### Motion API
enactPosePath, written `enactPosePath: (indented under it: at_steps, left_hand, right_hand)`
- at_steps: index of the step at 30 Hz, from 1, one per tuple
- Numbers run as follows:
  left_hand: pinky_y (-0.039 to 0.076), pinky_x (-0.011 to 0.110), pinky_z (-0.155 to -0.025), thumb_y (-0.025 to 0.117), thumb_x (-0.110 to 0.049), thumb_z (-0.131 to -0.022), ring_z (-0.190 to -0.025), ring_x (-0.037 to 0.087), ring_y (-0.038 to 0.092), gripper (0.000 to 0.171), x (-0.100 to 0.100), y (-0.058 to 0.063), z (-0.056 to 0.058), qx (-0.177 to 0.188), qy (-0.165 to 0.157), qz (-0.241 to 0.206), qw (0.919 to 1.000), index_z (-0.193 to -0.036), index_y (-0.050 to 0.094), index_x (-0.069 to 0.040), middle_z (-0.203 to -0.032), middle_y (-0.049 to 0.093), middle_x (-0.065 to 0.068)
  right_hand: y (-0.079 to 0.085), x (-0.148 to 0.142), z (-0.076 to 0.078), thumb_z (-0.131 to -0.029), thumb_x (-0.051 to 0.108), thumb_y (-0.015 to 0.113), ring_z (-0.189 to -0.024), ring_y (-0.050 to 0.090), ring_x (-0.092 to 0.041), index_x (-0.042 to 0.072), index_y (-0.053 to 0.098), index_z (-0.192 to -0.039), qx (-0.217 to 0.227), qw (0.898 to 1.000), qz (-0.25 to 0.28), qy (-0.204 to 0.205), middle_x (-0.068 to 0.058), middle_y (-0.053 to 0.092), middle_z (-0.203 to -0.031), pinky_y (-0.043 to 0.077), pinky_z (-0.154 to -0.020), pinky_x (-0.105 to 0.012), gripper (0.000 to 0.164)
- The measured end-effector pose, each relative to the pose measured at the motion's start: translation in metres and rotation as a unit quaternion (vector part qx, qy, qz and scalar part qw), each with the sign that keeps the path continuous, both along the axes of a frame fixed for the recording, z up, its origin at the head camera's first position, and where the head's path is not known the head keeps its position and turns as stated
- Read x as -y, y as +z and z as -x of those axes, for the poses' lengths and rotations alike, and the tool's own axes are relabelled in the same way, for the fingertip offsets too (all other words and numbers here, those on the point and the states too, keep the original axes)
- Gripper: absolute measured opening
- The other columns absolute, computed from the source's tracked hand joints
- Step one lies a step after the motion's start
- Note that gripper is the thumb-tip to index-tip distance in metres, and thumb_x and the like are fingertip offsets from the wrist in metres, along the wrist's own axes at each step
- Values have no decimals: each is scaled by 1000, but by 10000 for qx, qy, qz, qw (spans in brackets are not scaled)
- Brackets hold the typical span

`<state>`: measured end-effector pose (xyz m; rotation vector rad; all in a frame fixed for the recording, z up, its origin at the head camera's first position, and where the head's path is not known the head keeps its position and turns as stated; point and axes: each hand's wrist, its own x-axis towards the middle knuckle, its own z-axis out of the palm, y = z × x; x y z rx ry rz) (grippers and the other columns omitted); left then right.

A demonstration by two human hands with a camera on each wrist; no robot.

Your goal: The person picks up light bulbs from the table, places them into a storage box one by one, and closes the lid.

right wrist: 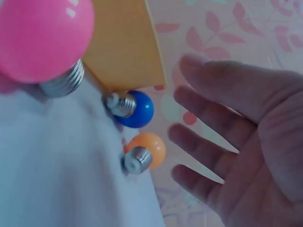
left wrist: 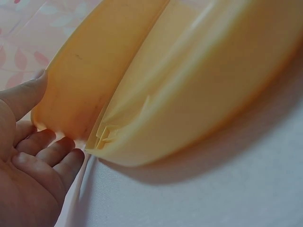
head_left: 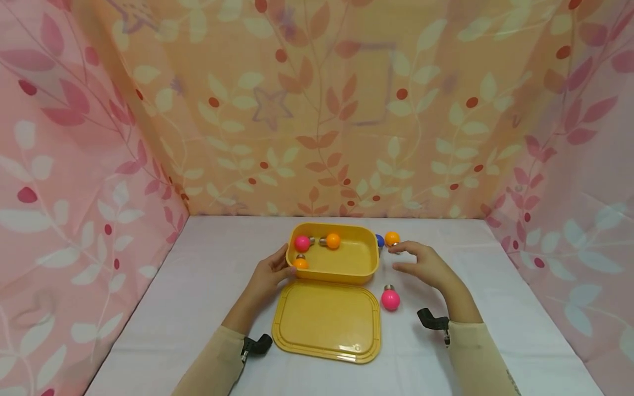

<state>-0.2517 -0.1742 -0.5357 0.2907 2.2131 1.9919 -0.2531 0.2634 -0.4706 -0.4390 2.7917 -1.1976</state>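
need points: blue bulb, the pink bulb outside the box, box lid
Blue bulb (right wrist: 141, 110): right wrist view, on its blue globe.
Pink bulb (head_left: 391, 300): head view, on its pink globe.
Lid (head_left: 327, 322): head view, on the middle of its flat face.

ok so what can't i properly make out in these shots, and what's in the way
Blue bulb: head view, partly hidden behind the yellow box.
Front orange bulb inside the box: head view, lower part hidden by the box's front wall.
Pink bulb outside the box: right wrist view, cut off by the top edge.
Yellow lid: left wrist view, blurred and cut off by the right edge.
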Motion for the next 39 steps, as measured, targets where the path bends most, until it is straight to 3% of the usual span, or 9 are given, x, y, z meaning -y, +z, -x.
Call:
enactPosePath:
  at_steps: [6,12,19,23,30,35,39]
  left_hand:
    - [45,20,-108,74,-19,-96,-147,17,42,79,1,0,0,32,-16,2,10000,-162,32,-22,-166,34,2]
    - [45,21,-108,75,-21,-95,-147,18,42,80,1,1,-1,9,4,106,9999,-162,32,-22,-165,34,1]
    - [45,20,-108,74,-20,-96,-146,17,44,78,0,1,-1,-2,48,133,9999,-162,33,-23,-164,37,1]
    - [45,20,-107,74,-20,-96,-145,17,44,78,-1,1,-1,18,75,113,9999,-162,33,-22,-165,36,1]
    - [45,20,-107,74,-18,-96,-145,18,44,78,-2,1,-1,9,97,72,9999,-162,33,-20,-165,36,2]
    - [45,20,-107,74,-18,-96,-146,17,44,78,-1,1,-1,28,68,66,10000,-162,32,-19,-165,35,1]
    - [45,21,-108,74,-18,-96,-146,19,44,79,-1,2,-1,-22,34,55,10000,-162,31,-18,-165,35,2]
  right_hand:
    - [-19,-6,4,-96,19,73,-135,48,-41,17,71,-129,833,9935,234,733,-5,67,-134,38,-112,-69,34]
    - [-34,-10,8,-96,8,69,-131,56,-35,12,69,-132,1235,9796,500,1507,-7,68,-134,46,-112,-58,36]
    - [-40,-10,9,-94,-6,60,-129,60,-31,12,69,-131,1486,9676,511,1977,-6,69,-132,47,-112,-53,42]
    - [-42,-8,9,-92,-11,58,-128,59,-26,19,72,-127,1640,9635,354,2085,2,71,-128,44,-115,-55,47]
    - [-42,-9,8,-91,-2,69,-123,59,-25,21,75,-118,1726,9655,133,1945,2,71,-124,43,-114,-57,36]
    - [-41,-11,7,-89,6,76,-115,60,-25,21,75,-113,1685,9670,7,1909,3,72,-117,47,-108,-49,28]
    - [-40,-14,6,-89,12,78,-109,61,-24,21,75,-111,1713,9663,14,1921,1,72,-113,51,-102,-37,23]
